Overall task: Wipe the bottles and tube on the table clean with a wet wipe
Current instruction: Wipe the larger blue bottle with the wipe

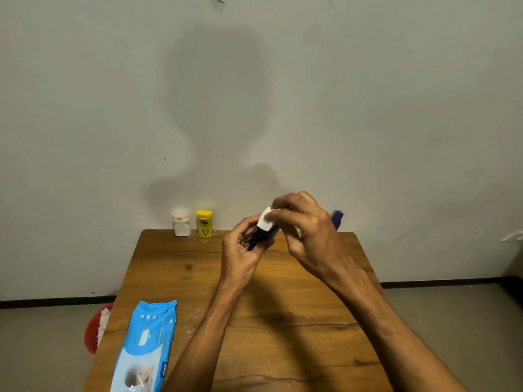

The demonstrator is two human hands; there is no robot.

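Wooden table [297, 321] against grey wall [113, 108]; left hand [243, 250] grasps purple tube [261, 236], right hand [305, 230] pinches wipe [266, 219].

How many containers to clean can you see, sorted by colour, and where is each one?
White bottle: 1, standing at the table's far edge.
Yellow bottle: 1, standing beside the white one.
Dark blue tube: 1, held up between the left hand and right hand, with a white wet wipe against it.
Total: 3

Both forearms raised, left grip [245, 244] curled underneath, right grip [304, 222] pinched above, nearly touching.
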